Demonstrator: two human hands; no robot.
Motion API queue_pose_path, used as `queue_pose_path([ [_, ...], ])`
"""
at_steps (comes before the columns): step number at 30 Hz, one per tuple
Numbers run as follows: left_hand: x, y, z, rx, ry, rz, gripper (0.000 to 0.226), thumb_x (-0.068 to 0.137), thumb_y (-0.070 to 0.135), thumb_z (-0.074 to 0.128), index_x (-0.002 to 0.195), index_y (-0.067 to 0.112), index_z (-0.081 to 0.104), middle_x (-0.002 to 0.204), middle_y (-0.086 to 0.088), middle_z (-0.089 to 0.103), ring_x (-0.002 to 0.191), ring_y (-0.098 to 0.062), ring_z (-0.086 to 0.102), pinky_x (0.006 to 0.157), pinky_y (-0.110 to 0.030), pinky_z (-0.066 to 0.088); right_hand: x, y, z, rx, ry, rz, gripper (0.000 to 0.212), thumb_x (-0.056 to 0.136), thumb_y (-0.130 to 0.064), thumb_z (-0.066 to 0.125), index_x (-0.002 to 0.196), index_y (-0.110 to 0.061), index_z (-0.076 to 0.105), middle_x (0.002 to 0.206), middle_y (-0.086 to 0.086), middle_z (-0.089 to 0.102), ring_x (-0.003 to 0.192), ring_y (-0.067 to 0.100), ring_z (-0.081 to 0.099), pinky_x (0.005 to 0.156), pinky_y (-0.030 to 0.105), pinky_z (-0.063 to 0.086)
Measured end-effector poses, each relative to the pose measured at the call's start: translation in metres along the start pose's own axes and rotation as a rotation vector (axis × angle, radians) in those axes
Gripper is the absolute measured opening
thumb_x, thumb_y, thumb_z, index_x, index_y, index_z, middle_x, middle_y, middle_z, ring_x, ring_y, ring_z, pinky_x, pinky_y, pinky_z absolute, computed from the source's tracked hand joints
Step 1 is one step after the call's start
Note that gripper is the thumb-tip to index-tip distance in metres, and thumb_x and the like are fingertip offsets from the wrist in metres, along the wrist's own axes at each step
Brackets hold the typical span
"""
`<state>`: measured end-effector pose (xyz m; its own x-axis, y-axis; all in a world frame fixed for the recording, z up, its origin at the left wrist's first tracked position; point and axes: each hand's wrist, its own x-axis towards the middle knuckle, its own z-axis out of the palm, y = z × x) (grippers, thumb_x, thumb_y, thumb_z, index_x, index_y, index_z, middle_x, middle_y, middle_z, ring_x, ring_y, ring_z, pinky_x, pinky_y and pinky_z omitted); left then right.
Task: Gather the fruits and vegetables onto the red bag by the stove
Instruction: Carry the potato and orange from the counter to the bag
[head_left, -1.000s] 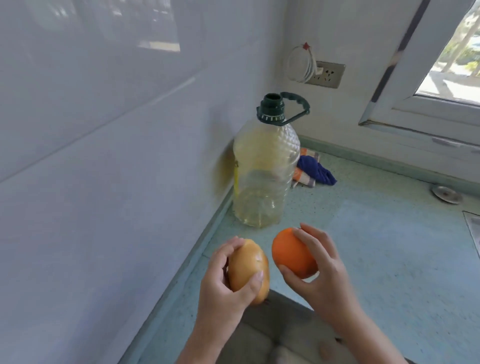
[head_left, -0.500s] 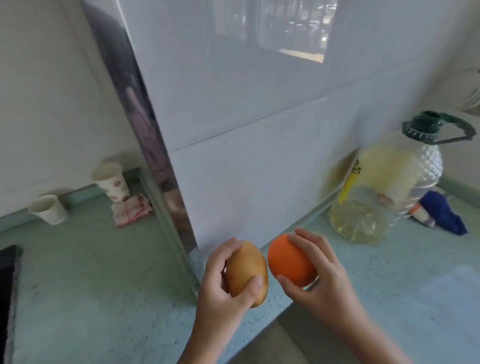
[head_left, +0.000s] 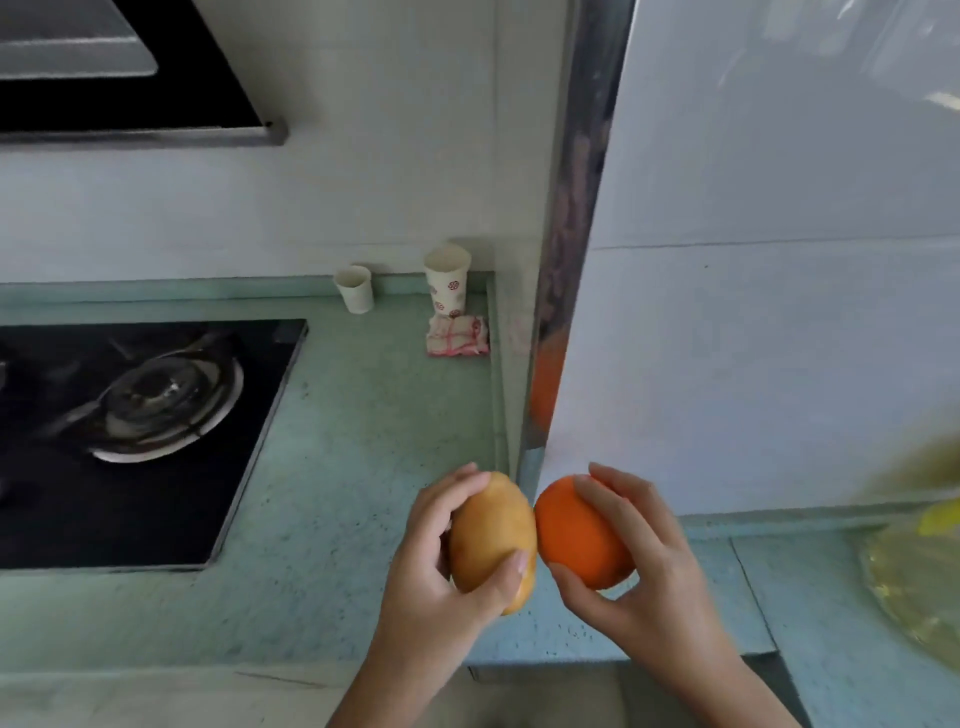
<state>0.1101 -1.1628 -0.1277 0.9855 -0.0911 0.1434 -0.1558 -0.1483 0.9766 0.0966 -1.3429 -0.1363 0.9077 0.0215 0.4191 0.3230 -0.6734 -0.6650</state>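
My left hand (head_left: 434, 587) grips a yellow-brown potato (head_left: 488, 535), held upright above the green counter (head_left: 353, 467). My right hand (head_left: 639, 566) grips an orange (head_left: 576, 535) right beside it, the two nearly touching. Both hands hover in front of the protruding wall corner (head_left: 561, 312). The black gas stove (head_left: 140, 431) lies to the left with its burner (head_left: 166, 410) in sight. No red bag shows in this view.
Two paper cups (head_left: 354, 288) (head_left: 447, 280) stand against the back wall, with a folded pink cloth (head_left: 457, 336) in front of them. A range hood (head_left: 119, 73) hangs top left. The blurred oil bottle (head_left: 914, 545) sits at the right edge.
The view has swung left, from the oil bottle and window to the stove side of the counter. Both hands keep the same hold on the potato and the orange.
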Motion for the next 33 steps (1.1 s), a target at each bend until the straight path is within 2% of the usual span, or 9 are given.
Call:
queue_pose_path([
  [7, -0.032, 0.000, -0.038, 0.065, 0.275, -0.105, 0.056, 0.058, 0.043, 0.070, 0.112, 0.038, 0.057, 0.125, 0.026, 0.051, 0.120, 0.000, 0.046, 0.087, -0.011, 0.042, 0.022, -0.024, 0.036, 0.140, -0.186, -0.182, 0.057, 0.068, -0.039, 0.066, 0.120, -0.025, 0.049, 0.124, -0.008, 0.043, 0.108, 0.013, 0.048, 0.087, 0.015, 0.041],
  [9, -0.043, -0.001, -0.054, 0.092, 0.335, -0.114, 0.056, 0.058, 0.043, 0.069, 0.112, 0.039, 0.056, 0.125, 0.028, 0.050, 0.120, 0.001, 0.045, 0.089, -0.014, 0.042, 0.027, -0.038, 0.052, 0.153, -0.220, -0.228, 0.057, 0.068, -0.040, 0.065, 0.120, -0.026, 0.048, 0.123, -0.008, 0.043, 0.106, 0.013, 0.047, 0.084, 0.014, 0.041],
  [12, -0.064, -0.006, -0.088, 0.110, 0.441, -0.119, 0.056, 0.057, 0.042, 0.069, 0.112, 0.042, 0.056, 0.124, 0.027, 0.050, 0.119, 0.002, 0.046, 0.085, -0.009, 0.040, 0.032, -0.063, 0.082, 0.168, -0.276, -0.277, 0.057, 0.068, -0.043, 0.063, 0.120, -0.028, 0.048, 0.125, -0.008, 0.043, 0.106, 0.015, 0.047, 0.079, 0.021, 0.044],
  [14, -0.079, -0.011, -0.115, 0.105, 0.512, -0.142, 0.056, 0.056, 0.042, 0.069, 0.110, 0.048, 0.055, 0.124, 0.026, 0.051, 0.117, 0.002, 0.047, 0.082, -0.008, 0.041, 0.035, -0.084, 0.105, 0.182, -0.305, -0.306, 0.057, 0.068, -0.045, 0.062, 0.120, -0.031, 0.047, 0.126, -0.012, 0.041, 0.108, 0.013, 0.046, 0.078, 0.018, 0.042],
  [18, -0.105, -0.023, -0.181, 0.119, 0.638, -0.177, 0.058, 0.053, 0.046, 0.067, 0.109, 0.053, 0.051, 0.120, 0.027, 0.051, 0.112, 0.003, 0.048, 0.078, -0.009, 0.044, 0.033, -0.134, 0.160, 0.194, -0.362, -0.370, 0.056, 0.066, -0.048, 0.060, 0.119, -0.036, 0.046, 0.124, -0.024, 0.036, 0.110, 0.010, 0.043, 0.078, 0.013, 0.038],
  [24, -0.155, -0.038, -0.303, 0.104, 0.837, -0.174, 0.056, 0.059, 0.031, 0.073, 0.107, 0.052, 0.053, 0.118, 0.023, 0.054, 0.108, -0.003, 0.052, 0.080, -0.028, 0.052, 0.021, -0.237, 0.268, 0.191, -0.526, -0.502, 0.064, 0.066, -0.058, 0.058, 0.124, -0.042, 0.036, 0.134, -0.018, 0.030, 0.113, 0.010, 0.039, 0.076, 0.012, 0.037],
  [27, -0.183, -0.041, -0.360, 0.076, 0.953, -0.175, 0.055, 0.053, 0.042, 0.071, 0.106, 0.051, 0.055, 0.121, 0.014, 0.056, 0.110, -0.010, 0.054, 0.081, -0.032, 0.053, 0.015, -0.291, 0.315, 0.217, -0.601, -0.575, 0.065, 0.067, -0.059, 0.059, 0.125, -0.043, 0.034, 0.134, -0.019, 0.029, 0.113, 0.013, 0.042, 0.076, 0.011, 0.037],
  [33, -0.228, -0.053, -0.435, 0.057, 1.119, -0.193, 0.050, 0.061, 0.027, 0.072, 0.103, 0.050, 0.056, 0.116, 0.019, 0.055, 0.102, -0.002, 0.054, 0.072, -0.025, 0.054, 0.000, -0.369, 0.379, 0.299, -0.656, -0.675, 0.061, 0.069, -0.056, 0.059, 0.124, -0.039, 0.038, 0.131, -0.019, 0.030, 0.112, 0.010, 0.041, 0.078, 0.014, 0.037],
])
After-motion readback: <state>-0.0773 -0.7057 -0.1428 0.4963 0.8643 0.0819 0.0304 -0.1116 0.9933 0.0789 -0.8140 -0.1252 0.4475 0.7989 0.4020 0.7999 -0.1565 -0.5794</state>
